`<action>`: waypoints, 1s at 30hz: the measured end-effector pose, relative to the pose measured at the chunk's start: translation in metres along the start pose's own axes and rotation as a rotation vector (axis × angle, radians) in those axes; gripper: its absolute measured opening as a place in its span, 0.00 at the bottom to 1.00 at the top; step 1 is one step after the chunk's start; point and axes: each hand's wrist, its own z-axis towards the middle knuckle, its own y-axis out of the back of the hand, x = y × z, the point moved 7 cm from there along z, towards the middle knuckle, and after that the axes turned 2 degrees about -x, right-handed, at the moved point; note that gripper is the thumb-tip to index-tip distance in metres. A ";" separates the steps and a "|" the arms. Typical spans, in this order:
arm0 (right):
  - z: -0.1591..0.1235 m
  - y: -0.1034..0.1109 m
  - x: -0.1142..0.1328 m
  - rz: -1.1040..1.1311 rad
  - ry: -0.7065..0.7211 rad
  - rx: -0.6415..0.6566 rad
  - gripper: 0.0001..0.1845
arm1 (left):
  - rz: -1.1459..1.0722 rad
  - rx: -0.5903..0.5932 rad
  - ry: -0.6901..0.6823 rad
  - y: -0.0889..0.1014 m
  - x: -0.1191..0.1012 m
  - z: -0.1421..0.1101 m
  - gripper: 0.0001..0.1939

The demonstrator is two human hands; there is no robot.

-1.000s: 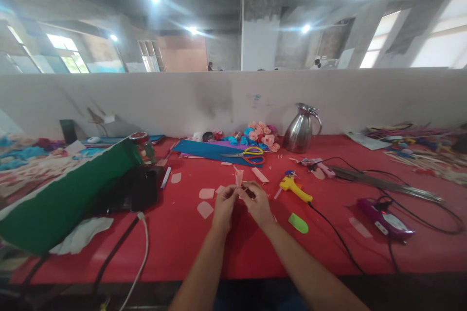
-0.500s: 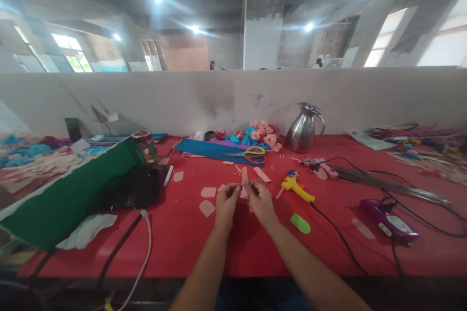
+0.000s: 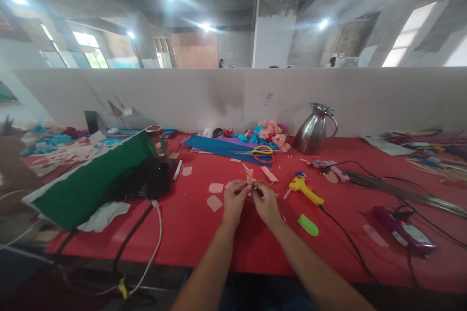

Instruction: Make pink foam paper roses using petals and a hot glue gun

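Note:
Both of my hands meet over the middle of the red table around a small pink paper flower (image 3: 249, 175), whose top sticks up above the fingertips. My left hand (image 3: 235, 198) pinches its lower part between thumb and fingers. At its right side, my right hand (image 3: 265, 199) is closed too, thumb against forefinger, close to the flower's base. Whether a stem runs below is hidden. Left of my hands lie cut pink paper petals (image 3: 214, 203), and a pink paper strip (image 3: 269, 173) lies beyond the right one. A yellow glue gun (image 3: 307, 191) rests to the right.
Scissors (image 3: 255, 152) lie on blue paper (image 3: 219, 147) behind my hands, near a bunch of paper roses (image 3: 279, 139). A steel jug (image 3: 312, 131) stands at the back. To the right are a green piece (image 3: 308, 225) and a purple power strip (image 3: 404, 231); a green board (image 3: 98, 175) slants at left.
The view has swung a little to the left, so everything sits farther right. My fingers have shifted up around the pink flower, and less of it shows above them.

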 end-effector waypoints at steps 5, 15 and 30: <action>-0.002 -0.004 0.007 -0.079 0.062 0.069 0.07 | -0.010 -0.043 -0.020 0.003 -0.005 -0.001 0.05; -0.002 -0.007 0.009 -0.153 0.042 0.104 0.08 | -0.043 0.015 0.020 0.001 0.002 0.003 0.06; 0.002 0.007 0.028 0.103 0.038 -0.036 0.07 | 0.058 0.068 -0.154 0.004 -0.003 0.005 0.06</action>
